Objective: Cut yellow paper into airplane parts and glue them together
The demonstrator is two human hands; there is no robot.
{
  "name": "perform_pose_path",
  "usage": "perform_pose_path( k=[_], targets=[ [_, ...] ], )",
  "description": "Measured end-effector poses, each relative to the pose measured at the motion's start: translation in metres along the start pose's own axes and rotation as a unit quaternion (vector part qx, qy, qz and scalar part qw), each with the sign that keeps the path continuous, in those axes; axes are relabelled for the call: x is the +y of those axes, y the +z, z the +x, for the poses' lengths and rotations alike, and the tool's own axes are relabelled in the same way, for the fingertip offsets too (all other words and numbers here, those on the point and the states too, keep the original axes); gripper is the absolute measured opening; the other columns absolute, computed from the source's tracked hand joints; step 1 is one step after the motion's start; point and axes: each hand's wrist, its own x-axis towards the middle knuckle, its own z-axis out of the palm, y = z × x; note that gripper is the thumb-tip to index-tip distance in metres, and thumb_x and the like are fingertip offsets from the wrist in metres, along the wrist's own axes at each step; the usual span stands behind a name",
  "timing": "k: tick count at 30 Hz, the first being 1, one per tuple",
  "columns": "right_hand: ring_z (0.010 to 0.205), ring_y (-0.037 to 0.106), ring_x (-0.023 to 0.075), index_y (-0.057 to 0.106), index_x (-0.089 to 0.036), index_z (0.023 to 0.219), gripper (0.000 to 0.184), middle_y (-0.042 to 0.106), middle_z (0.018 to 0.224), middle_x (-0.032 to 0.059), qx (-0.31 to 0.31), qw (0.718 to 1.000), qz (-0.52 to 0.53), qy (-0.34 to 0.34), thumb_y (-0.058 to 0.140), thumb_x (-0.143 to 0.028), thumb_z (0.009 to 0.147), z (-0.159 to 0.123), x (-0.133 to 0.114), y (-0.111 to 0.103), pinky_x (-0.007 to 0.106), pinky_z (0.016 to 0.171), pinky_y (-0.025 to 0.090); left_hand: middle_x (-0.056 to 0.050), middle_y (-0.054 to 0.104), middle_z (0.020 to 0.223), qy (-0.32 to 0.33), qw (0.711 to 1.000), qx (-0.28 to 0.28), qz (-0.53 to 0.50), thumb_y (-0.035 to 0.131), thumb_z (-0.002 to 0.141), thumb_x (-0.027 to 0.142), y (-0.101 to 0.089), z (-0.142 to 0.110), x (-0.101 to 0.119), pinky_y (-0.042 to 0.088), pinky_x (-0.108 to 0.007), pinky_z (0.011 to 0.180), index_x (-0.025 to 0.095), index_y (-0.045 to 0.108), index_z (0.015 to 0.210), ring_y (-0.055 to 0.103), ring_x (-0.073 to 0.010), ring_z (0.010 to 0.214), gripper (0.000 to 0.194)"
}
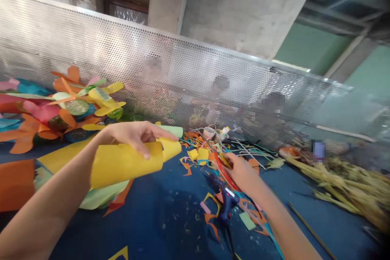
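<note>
My left hand (137, 136) is closed on a rolled sheet of bright yellow craft material (126, 165), held at a tilt above the table with its narrower end pointing right. A pale green roll (172, 131) lies just behind that end. On the right, my right hand (242, 172) is closed around what look like scissors (224, 172) with red and yellow handles, their tips pointing away over scattered cuttings (202, 155). Below this hand lies a dark blue glue gun (226, 203), its cord trailing toward the front.
Finished paper flowers (71, 95) in several colours crowd the left. Dried husks (338, 170) and a thin stick (310, 229) lie on the right of the blue table (146, 219). A perforated metal screen (122, 61) borders the back, with blurred people behind it.
</note>
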Motion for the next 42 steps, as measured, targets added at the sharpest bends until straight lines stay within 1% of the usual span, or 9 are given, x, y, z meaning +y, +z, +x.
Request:
perform_pose_path(
  k=[3, 11, 17, 21, 25, 28, 32, 37, 42],
  targets=[
    [0.076, 0.063, 0.0222, 0.061, -0.018, 0.087, 0.019, 0.068, 0.083, 0.0084, 0.020, 0.998, -0.050, 0.041, 0.054, -0.032, 0.077, 0.022, 0.036, 0.006, 0.027, 0.063, 0.041, -0.007, 0.065, 0.108, -0.038, 0.982, -0.112, -0.144, 0.070, 0.061, 0.010, 0.004, -0.005, 0.008, 0.050, -0.033, 0.075, 0.020, 0.044, 0.128, 0.064, -0.0209, 0.088, 0.072],
    [0.094, 0.060, 0.0223, 0.063, -0.014, 0.097, 0.023, 0.066, 0.099, 0.0112, 0.013, 0.999, -0.016, 0.026, 0.056, -0.018, 0.075, 0.029, 0.078, 0.030, 0.030, 0.081, 0.041, -0.001, 0.063, 0.114, -0.025, 0.967, -0.164, -0.194, 0.066, 0.063, 0.004, 0.014, 0.001, 0.013, 0.046, -0.035, 0.081, 0.029, 0.046, 0.125, 0.060, -0.0218, 0.098, 0.069],
    [0.106, 0.054, 0.0165, 0.050, -0.017, 0.114, 0.032, 0.058, 0.115, 0.0105, -0.023, 0.990, 0.121, -0.073, 0.039, -0.031, 0.088, 0.018, 0.021, 0.024, 0.031, 0.089, 0.041, -0.005, 0.062, 0.115, -0.014, 0.961, -0.149, -0.232, 0.074, 0.057, 0.009, 0.024, 0.009, 0.004, 0.047, -0.037, 0.082, 0.026, 0.048, 0.125, 0.059, -0.0262, 0.100, 0.075],
    [0.121, 0.040, 0.0198, 0.032, -0.026, 0.130, 0.059, 0.040, 0.134, 0.0110, -0.177, 0.864, 0.421, -0.211, 0.055, -0.045, 0.079, -0.016, -0.040, 0.020, 0.037, 0.093, 0.038, -0.007, 0.059, 0.119, 0.013, 0.962, -0.148, -0.230, 0.078, 0.055, 0.016, 0.029, 0.015, 0.000, 0.047, -0.036, 0.086, 0.024, 0.048, 0.125, 0.055, -0.0284, 0.107, 0.077],
    [0.080, 0.060, 0.0143, 0.047, -0.021, 0.101, 0.033, 0.058, 0.092, 0.0040, -0.268, 0.817, 0.492, -0.135, 0.059, -0.040, 0.078, -0.038, -0.068, 0.020, 0.032, 0.075, 0.048, -0.006, 0.053, 0.126, 0.027, 0.983, -0.132, -0.124, 0.075, 0.060, 0.018, 0.024, 0.022, -0.006, 0.046, -0.033, 0.086, 0.020, 0.049, 0.124, 0.051, -0.0257, 0.112, 0.069],
    [0.054, 0.052, 0.0086, 0.045, -0.019, 0.086, 0.023, 0.051, 0.069, -0.0040, -0.254, 0.852, 0.454, -0.065, 0.054, -0.039, 0.079, -0.034, -0.066, 0.023, 0.023, 0.052, 0.045, -0.004, 0.042, 0.136, 0.016, 0.992, -0.124, -0.016, 0.072, 0.064, 0.023, 0.010, 0.024, -0.018, 0.043, -0.030, 0.088, 0.023, 0.045, 0.128, 0.043, -0.0239, 0.120, 0.069],
    [0.072, 0.057, 0.0148, 0.049, -0.019, 0.081, 0.013, 0.056, 0.075, 0.0008, -0.192, 0.930, 0.297, -0.098, 0.051, -0.032, 0.079, -0.023, -0.051, 0.030, 0.028, 0.065, 0.046, -0.007, 0.062, 0.113, -0.052, 0.980, -0.121, 0.150, 0.069, 0.068, 0.026, -0.026, 0.013, -0.045, 0.045, -0.029, 0.079, 0.023, 0.025, 0.138, 0.057, -0.0211, 0.101, 0.083],
    [0.070, 0.060, 0.0183, 0.054, -0.023, 0.085, 0.010, 0.062, 0.075, 0.0015, -0.137, 0.972, 0.132, -0.136, 0.046, -0.026, 0.080, -0.022, -0.042, 0.040, 0.031, 0.066, 0.047, -0.005, 0.068, 0.096, -0.186, 0.935, -0.096, 0.286, 0.068, 0.061, 0.023, -0.075, -0.017, -0.068, 0.046, -0.026, 0.068, 0.018, 0.048, 0.125, 0.062, -0.0197, 0.082, 0.067],
    [0.073, 0.063, 0.0208, 0.058, -0.022, 0.093, 0.020, 0.066, 0.081, 0.0048, -0.121, 0.979, 0.052, -0.155, 0.045, -0.022, 0.077, -0.026, -0.047, 0.045, 0.032, 0.065, 0.047, 0.000, 0.065, 0.059, -0.235, 0.902, -0.014, 0.361, 0.063, 0.050, 0.005, -0.094, -0.030, -0.084, 0.043, -0.024, 0.055, 0.014, 0.068, 0.088, 0.055, -0.0161, 0.056, 0.040]
  ],
)
